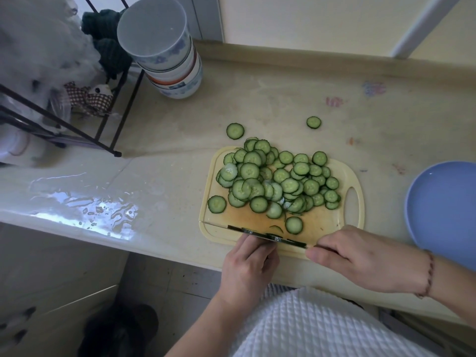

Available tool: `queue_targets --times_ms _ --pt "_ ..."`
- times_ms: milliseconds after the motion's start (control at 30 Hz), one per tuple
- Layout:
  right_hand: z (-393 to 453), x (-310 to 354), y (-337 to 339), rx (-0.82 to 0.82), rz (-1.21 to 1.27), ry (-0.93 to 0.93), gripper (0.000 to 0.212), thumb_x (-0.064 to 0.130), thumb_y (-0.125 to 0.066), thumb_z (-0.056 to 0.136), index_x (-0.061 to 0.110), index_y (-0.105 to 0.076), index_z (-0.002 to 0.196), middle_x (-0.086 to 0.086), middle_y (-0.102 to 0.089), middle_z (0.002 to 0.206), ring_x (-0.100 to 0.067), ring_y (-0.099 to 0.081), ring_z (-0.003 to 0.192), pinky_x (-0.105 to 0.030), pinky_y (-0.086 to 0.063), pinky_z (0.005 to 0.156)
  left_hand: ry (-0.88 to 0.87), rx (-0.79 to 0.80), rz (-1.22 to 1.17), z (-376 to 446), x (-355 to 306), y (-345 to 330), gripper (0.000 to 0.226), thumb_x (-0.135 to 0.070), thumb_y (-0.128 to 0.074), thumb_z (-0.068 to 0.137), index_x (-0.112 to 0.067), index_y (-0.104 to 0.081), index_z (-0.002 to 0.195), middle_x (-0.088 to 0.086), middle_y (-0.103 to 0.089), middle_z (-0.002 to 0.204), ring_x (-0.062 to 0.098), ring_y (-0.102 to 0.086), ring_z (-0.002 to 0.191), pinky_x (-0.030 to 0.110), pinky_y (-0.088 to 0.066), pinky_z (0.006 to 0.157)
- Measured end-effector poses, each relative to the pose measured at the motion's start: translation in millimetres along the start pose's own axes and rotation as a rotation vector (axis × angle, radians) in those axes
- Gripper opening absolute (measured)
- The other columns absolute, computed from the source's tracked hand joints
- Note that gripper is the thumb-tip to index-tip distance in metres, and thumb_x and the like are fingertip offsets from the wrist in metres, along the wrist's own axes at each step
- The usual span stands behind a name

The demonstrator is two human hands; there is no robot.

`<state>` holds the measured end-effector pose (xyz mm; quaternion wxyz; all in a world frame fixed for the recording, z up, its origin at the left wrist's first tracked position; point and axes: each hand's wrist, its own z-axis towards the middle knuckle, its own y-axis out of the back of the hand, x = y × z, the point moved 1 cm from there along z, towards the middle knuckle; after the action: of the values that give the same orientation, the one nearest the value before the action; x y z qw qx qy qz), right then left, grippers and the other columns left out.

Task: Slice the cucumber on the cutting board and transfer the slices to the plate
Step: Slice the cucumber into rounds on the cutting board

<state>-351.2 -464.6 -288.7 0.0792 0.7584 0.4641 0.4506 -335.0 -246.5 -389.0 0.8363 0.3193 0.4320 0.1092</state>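
1. Two cucumber slices, one [235, 130] and another [313, 122], lie off the cutting board [332, 222] on the counter [167, 176], up at 12 o'clock from it. They could be forgotten, or get dirty there.

2. Many slices sit in a big pile [278, 179] in the middle of the board. One loose slice [217, 204] lies at 9 o'clock of the pile, very near the board's edge. A push could roll it off.

3. The knife [268, 234] lies along the near edge of the board, at 6 o'clock of the pile. The right hand [360, 261] is curled round its handle. The left hand [251, 266] has bent fingers up against the blade, and a bit of green sticks there. I think it is wiping slices off the blade. A finger sliding along the sharp edge could get cut.

4. The blue plate [443, 217] sits at 3 o'clock of the board, a little apart, with nothing on it. Slices must cross that gap. If the knife carries too many, some could fall on the counter or the floor below.

5. The counter looks wet and shiny at 9 o'clock. I think the board could slip if it is pushed hard.

6. A stack of bowls [170, 60] stands far off at 11 o'clock, by a wire rack [77, 130]. They are out of the way.
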Motion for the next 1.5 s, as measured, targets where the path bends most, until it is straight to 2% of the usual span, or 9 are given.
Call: queue_targets --times_ms 300,400,500,667,1033,1200,1300,1400,1500 --pt "27 -8 -17 -0.024 0.008 0.014 0.073 0.076 -0.021 0.089 0.011 -0.042 0.061 0.002 -0.040 0.051 -0.012 -0.038 0.046 -0.043 -0.044 0.054 -0.009 -0.001 -0.010 -1 2 0 0.008 -0.008 -0.068 0.090 -0.008 -0.071 0.097 0.001 -0.063 0.092 0.021 -0.064 0.078 0.030 -0.055 0.066" --pt "28 -11 -13 -0.053 0.005 0.005 0.074 0.077 -0.020 0.088 0.011 -0.040 0.061 0.002 -0.039 0.051 -0.020 -0.042 0.047 -0.043 -0.044 0.055 0.009 -0.024 -0.021 -2 1 1 0.018 -0.008 -0.071 0.086 -0.013 -0.066 0.103 0.001 -0.062 0.094 0.022 -0.065 0.077 0.029 -0.056 0.064" --pt "27 -11 -5 -0.070 0.011 0.001 0.070 0.077 -0.023 0.087 0.014 -0.035 0.058 0.003 -0.033 0.050 -0.017 -0.035 0.045 -0.042 -0.041 0.053 0.006 -0.013 -0.020 -4 0 2 0.019 -0.008 -0.070 0.087 -0.011 -0.066 0.105 -0.001 -0.059 0.100 0.021 -0.065 0.079 0.029 -0.056 0.066" --pt "13 -5 1 -0.030 0.086 0.023 0.066 0.075 -0.028 0.086 0.016 -0.032 0.057 0.005 -0.029 0.050 -0.011 -0.029 0.046 -0.036 -0.034 0.049 0.033 -0.035 -0.007 -7 2 0 0.019 -0.006 -0.070 0.086 -0.011 -0.067 0.104 0.003 -0.063 0.094 0.021 -0.065 0.075 0.029 -0.055 0.063" --pt "7 -2 -4 0.005 0.010 0.035 0.070 0.073 -0.026 0.088 0.010 -0.039 0.060 0.003 -0.033 0.051 -0.013 -0.034 0.046 -0.033 -0.037 0.050 0.021 -0.014 0.011 -4 0 3 0.008 -0.002 -0.069 0.083 -0.002 -0.076 0.087 -0.001 -0.064 0.097 0.019 -0.063 0.080 0.023 -0.054 0.071" --pt "26 -9 -17 -0.014 -0.056 0.057 0.072 0.078 -0.018 0.087 0.015 -0.041 0.060 0.003 -0.042 0.051 -0.018 -0.044 0.048 -0.041 -0.045 0.055 0.019 -0.005 -0.002 -5 -2 1 0.007 -0.004 -0.068 0.087 -0.003 -0.075 0.089 0.002 -0.064 0.089 0.020 -0.063 0.077 0.027 -0.054 0.066" --pt "32 -14 -17 -0.034 -0.036 0.065 0.075 0.078 -0.019 0.086 0.011 -0.041 0.060 0.003 -0.039 0.051 -0.015 -0.040 0.047 -0.042 -0.043 0.055 0.047 -0.016 -0.008 -6 -1 1 0.013 -0.005 -0.069 0.085 -0.009 -0.070 0.097 0.002 -0.062 0.094 0.020 -0.064 0.078 0.028 -0.054 0.065" --pt "32 -20 -9 -0.036 -0.009 0.047 0.074 0.078 -0.023 0.086 0.011 -0.039 0.059 0.003 -0.036 0.051 -0.012 -0.036 0.046 -0.042 -0.042 0.054 0.040 0.018 -0.027 -7 -3 0 0.014 -0.007 -0.070 0.086 -0.009 -0.068 0.099 0.001 -0.059 0.105 0.022 -0.065 0.088 0.030 -0.056 0.072" --pt "33 -22 7 -0.058 0.058 0.018 0.064 0.073 -0.028 0.085 0.016 -0.038 0.057 0.009 -0.037 0.048 -0.008 -0.036 0.045 -0.034 -0.040 0.050 0.034 0.021 -0.070 -6 -2 6 0.009 -0.002 -0.069 0.086 -0.004 -0.070 0.095 0.000 -0.058 0.106 0.021 -0.065 0.090 0.030 -0.056 0.074"
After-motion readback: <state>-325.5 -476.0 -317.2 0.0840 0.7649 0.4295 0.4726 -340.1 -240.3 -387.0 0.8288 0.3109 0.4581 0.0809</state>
